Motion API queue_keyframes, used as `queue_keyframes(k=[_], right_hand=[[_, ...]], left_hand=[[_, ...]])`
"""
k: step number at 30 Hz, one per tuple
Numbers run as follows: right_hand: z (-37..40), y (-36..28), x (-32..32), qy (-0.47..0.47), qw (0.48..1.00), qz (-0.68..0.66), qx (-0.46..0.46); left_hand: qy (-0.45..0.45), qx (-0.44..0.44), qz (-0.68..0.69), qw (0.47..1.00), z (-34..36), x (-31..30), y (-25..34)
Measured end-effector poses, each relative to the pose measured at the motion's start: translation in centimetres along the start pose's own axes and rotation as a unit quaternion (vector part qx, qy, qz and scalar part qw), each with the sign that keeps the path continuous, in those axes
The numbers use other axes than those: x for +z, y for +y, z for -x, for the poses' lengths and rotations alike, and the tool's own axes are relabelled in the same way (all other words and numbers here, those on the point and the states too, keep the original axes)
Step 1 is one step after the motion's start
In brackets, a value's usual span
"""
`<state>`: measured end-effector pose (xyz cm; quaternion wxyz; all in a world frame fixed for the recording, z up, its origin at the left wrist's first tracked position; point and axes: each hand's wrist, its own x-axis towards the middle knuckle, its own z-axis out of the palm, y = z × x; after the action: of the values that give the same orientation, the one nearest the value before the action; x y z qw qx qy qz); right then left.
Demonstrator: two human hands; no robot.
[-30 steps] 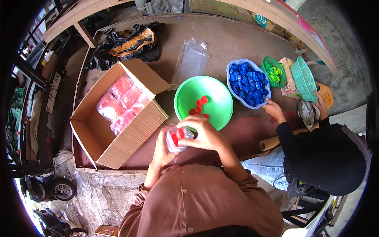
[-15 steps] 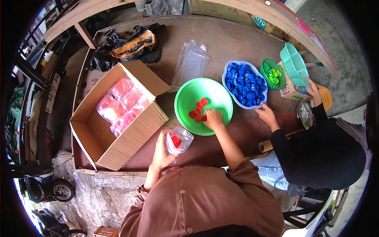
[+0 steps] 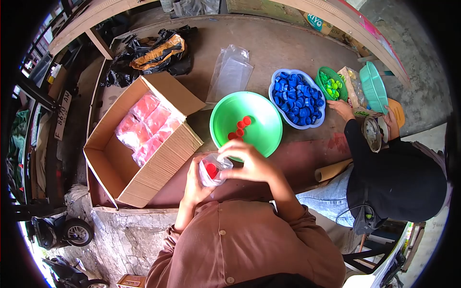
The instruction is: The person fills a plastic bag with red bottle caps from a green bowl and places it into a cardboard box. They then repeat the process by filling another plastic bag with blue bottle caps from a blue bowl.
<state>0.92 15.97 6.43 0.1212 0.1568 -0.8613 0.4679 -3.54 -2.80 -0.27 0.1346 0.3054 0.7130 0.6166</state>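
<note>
My left hand [image 3: 193,185] is wrapped round a small clear plastic bag [image 3: 223,166], holding it upright with its mouth up. Red caps [image 3: 211,170] lie inside the bag. Over the bag's right side is my right hand [image 3: 249,162], thumb and fingers apart, the thumb at the bag's rim; no cap shows between them. Just beyond is a light green bowl [image 3: 266,129] with several red bottle caps [image 3: 241,124] in it, partly covered by my right fingers. To the left stands an open cardboard box [image 3: 161,168] with filled bags of red caps [image 3: 151,120].
A blue basin [image 3: 321,113] of blue caps and a green basket [image 3: 340,77] of green caps stand right. A co-worker's hand [image 3: 342,109] nears the green basket; the other holds a teal basket [image 3: 372,86]. Flat plastic bags [image 3: 230,69] and black plastic [image 3: 125,65] lie behind.
My right hand has left the green bowl and come to the bag in my left hand. The co-worker's hand has gone from the blue basin to the green basket; the teal basket has dropped lower.
</note>
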Motion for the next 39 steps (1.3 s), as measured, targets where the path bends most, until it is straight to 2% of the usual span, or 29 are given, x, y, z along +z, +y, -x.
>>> queue_keyframes(k=[2,5,6,7,9,12,13,14,16,17,19,20,22,25,27,28,30,32,33,34,35,38,39], right_hand=[[0.2,2.9,-1.3,0.059,0.987,-0.020,0.148],[1.5,11.6,-2.1,0.139,0.957,0.155,0.203],[1.1,12.1,-2.2,0.149,0.941,0.213,0.218],[1.0,12.5,-2.2,0.149,0.941,0.213,0.216],[0.3,12.6,-2.1,0.054,0.885,0.308,0.345],[0.6,15.2,-0.9,0.064,0.880,0.346,0.320],[0.6,15.9,-0.6,0.102,0.883,0.334,0.313],[0.9,16.5,-0.5,0.100,0.884,0.333,0.312],[1.0,16.1,-0.7,0.157,0.891,0.334,0.266],[1.0,15.9,-0.8,0.156,0.891,0.333,0.266],[-0.1,12.3,-1.5,0.251,0.906,0.115,0.321],[0.1,11.4,-1.3,0.278,0.921,-0.049,0.270],[-0.2,6.8,-1.5,0.224,0.931,-0.204,0.202],[-0.4,1.7,-1.3,0.045,0.989,-0.086,0.108],[-0.6,-0.6,-0.3,-0.085,0.989,-0.052,0.107],[-0.7,-0.7,0.1,-0.104,0.992,0.002,0.066],[-0.8,0.3,0.0,-0.064,0.979,-0.116,0.154],[-0.1,7.1,0.7,0.093,0.979,-0.104,0.150],[-0.1,8.8,-0.2,0.126,0.965,-0.030,0.226],[0.5,12.7,-0.6,0.156,0.964,0.124,0.177],[1.0,14.5,-1.0,0.142,0.939,0.218,0.226],[1.3,16.8,-1.5,0.077,0.912,0.357,0.188],[1.1,16.9,-1.5,0.078,0.912,0.357,0.187]], left_hand=[[0.006,0.018,-0.009,1.000,0.1,-0.1,-0.1],[0.015,0.017,-0.031,0.999,0.1,-0.2,0.0],[0.011,0.024,-0.037,0.999,0.1,-0.2,-0.1],[0.007,0.032,-0.043,0.999,0.0,-0.2,-0.1],[0.005,0.027,-0.044,0.999,-0.1,-0.3,-0.1],[0.002,0.014,-0.039,0.999,-0.1,-0.3,-0.2],[0.003,0.006,-0.034,0.999,-0.1,-0.3,-0.2],[0.004,0.005,-0.035,0.999,0.0,-0.3,-0.4],[0.009,0.005,-0.037,0.999,0.0,-0.2,-0.6],[0.009,0.004,-0.036,0.999,0.0,-0.2,-0.7],[0.012,0.009,-0.031,0.999,-0.1,-0.1,-0.8],[0.013,0.006,-0.031,0.999,-0.2,-0.1,-0.8],[0.010,0.016,-0.037,0.999,-0.3,-0.1,-0.6],[-0.001,0.007,-0.038,0.999,-0.5,-0.1,-0.5],[-0.007,-0.006,-0.022,1.000,-0.2,0.1,-0.7],[-0.009,-0.020,-0.006,1.000,-0.2,0.1,-0.8],[-0.010,-0.005,-0.027,1.000,-0.3,-0.1,-0.3],[-0.008,0.007,-0.047,0.999,-0.3,-0.2,0.2],[-0.003,0.010,-0.053,0.999,-0.3,-0.2,0.3],[0.002,0.015,-0.059,0.998,-0.3,-0.3,0.4],[0.004,0.017,-0.059,0.998,-0.4,-0.3,0.5],[-0.009,0.010,-0.057,0.998,-0.3,-0.4,0.6],[-0.011,0.005,-0.061,0.998,-0.3,-0.5,0.5]])
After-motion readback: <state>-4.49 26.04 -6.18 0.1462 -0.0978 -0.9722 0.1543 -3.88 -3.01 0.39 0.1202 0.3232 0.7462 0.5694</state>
